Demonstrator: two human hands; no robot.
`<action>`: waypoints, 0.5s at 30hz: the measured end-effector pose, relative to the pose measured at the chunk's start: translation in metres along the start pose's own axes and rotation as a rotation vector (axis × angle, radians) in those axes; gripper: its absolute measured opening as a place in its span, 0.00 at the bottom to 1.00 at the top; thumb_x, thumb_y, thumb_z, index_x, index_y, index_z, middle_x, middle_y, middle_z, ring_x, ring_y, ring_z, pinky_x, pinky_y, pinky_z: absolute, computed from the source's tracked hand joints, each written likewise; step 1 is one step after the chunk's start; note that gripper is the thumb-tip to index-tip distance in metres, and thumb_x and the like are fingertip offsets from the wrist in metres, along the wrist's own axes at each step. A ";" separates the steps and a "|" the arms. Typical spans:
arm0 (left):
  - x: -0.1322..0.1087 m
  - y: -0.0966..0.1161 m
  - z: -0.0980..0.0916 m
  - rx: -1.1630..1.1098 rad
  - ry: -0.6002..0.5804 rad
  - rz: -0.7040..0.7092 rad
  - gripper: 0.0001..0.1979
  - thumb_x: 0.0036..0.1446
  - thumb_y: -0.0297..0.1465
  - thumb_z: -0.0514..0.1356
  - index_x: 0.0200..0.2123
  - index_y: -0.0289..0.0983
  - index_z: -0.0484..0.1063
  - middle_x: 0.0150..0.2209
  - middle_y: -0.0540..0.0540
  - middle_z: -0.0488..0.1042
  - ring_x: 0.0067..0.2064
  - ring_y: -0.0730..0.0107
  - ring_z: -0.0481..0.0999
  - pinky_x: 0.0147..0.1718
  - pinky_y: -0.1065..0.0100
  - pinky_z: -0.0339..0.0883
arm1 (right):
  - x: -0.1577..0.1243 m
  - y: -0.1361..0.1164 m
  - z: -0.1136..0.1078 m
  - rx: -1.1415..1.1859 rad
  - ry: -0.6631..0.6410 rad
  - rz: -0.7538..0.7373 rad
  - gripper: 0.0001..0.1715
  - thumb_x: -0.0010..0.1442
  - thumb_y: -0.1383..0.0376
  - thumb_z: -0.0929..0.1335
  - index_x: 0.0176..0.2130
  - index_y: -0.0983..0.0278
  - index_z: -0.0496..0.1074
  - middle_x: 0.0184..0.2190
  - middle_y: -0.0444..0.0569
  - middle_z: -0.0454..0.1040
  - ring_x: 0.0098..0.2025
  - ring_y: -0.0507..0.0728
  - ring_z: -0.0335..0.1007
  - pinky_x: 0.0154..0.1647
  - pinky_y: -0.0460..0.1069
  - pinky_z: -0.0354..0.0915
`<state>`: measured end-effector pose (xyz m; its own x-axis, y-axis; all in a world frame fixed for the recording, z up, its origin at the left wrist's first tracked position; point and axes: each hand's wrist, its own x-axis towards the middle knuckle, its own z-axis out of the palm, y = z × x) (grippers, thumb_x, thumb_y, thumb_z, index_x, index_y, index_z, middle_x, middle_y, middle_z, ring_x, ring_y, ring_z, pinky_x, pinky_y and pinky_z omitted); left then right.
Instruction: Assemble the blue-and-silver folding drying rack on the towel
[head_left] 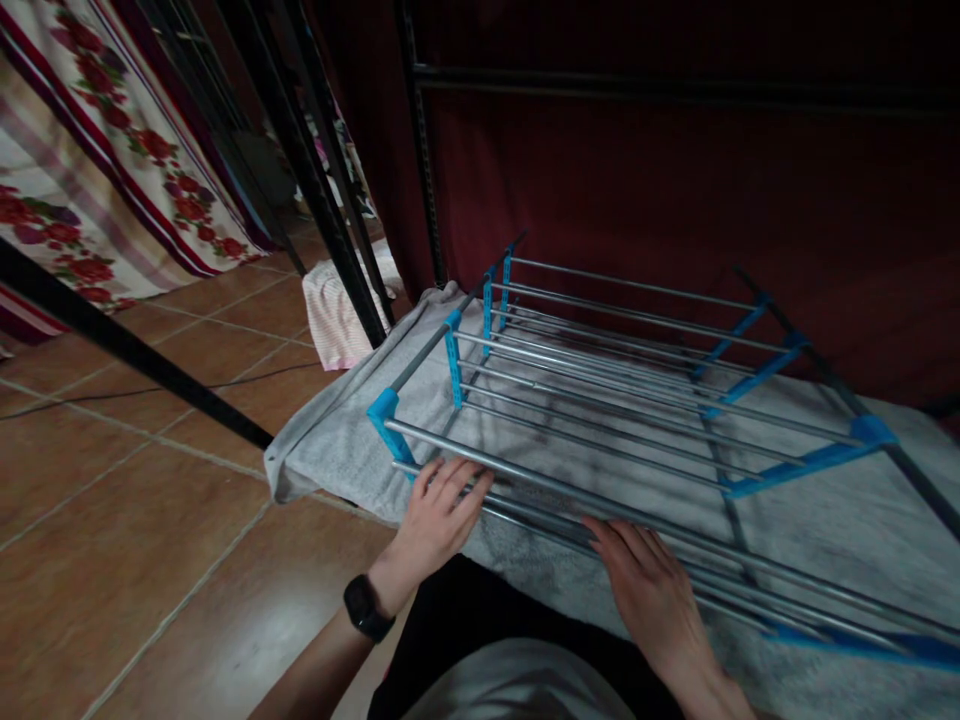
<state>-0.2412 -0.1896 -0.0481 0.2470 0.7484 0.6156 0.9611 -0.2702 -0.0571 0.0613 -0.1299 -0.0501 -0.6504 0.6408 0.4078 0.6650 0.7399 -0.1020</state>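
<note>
At 6 o'clock: left hand (448,508) on front rods (540,482) of rack (600,374) | 5 o'clock: right hand (646,585) likewise, likely steadying; both grips unclear | grey cloth (352,430) beneath, probably padding

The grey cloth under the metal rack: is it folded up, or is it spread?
Spread: the grey cloth lies broad and mostly flat beneath the metal rack, reaching beyond its left end.

The rack (585,364) runs off the right edge toward four o'clock, the right hand's (651,588) forearm is cut off near five, the left hand's (444,512) palm is hidden, the watch (366,607) at seven is unreadably dark, and the flowered curtain (105,150) at ten leaves the frame.
</note>
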 end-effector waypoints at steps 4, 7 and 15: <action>-0.032 -0.009 -0.009 -0.019 0.273 -0.345 0.19 0.60 0.25 0.61 0.55 0.39 0.67 0.51 0.38 0.69 0.57 0.53 0.67 0.57 0.51 0.58 | 0.001 0.001 0.001 -0.009 0.015 0.004 0.18 0.71 0.66 0.61 0.58 0.59 0.69 0.46 0.49 0.78 0.44 0.59 0.73 0.50 0.55 0.63; -0.043 -0.024 -0.010 -0.285 0.456 -0.739 0.21 0.59 0.32 0.63 0.54 0.39 0.66 0.52 0.39 0.69 0.55 0.55 0.68 0.56 0.53 0.61 | 0.003 0.003 -0.001 -0.005 0.013 -0.010 0.18 0.71 0.66 0.61 0.58 0.59 0.69 0.45 0.49 0.78 0.44 0.58 0.73 0.50 0.55 0.63; -0.007 -0.068 0.003 -1.166 0.574 -1.097 0.21 0.62 0.48 0.55 0.38 0.35 0.73 0.37 0.44 0.75 0.42 0.63 0.74 0.45 0.65 0.69 | 0.004 -0.001 -0.006 0.011 0.025 -0.032 0.18 0.71 0.69 0.61 0.56 0.60 0.69 0.43 0.49 0.77 0.43 0.57 0.73 0.48 0.54 0.64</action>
<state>-0.3079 -0.1745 -0.0507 -0.7467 0.6434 0.1689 -0.0219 -0.2776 0.9604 0.0598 -0.1291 -0.0430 -0.6618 0.6116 0.4335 0.6399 0.7621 -0.0982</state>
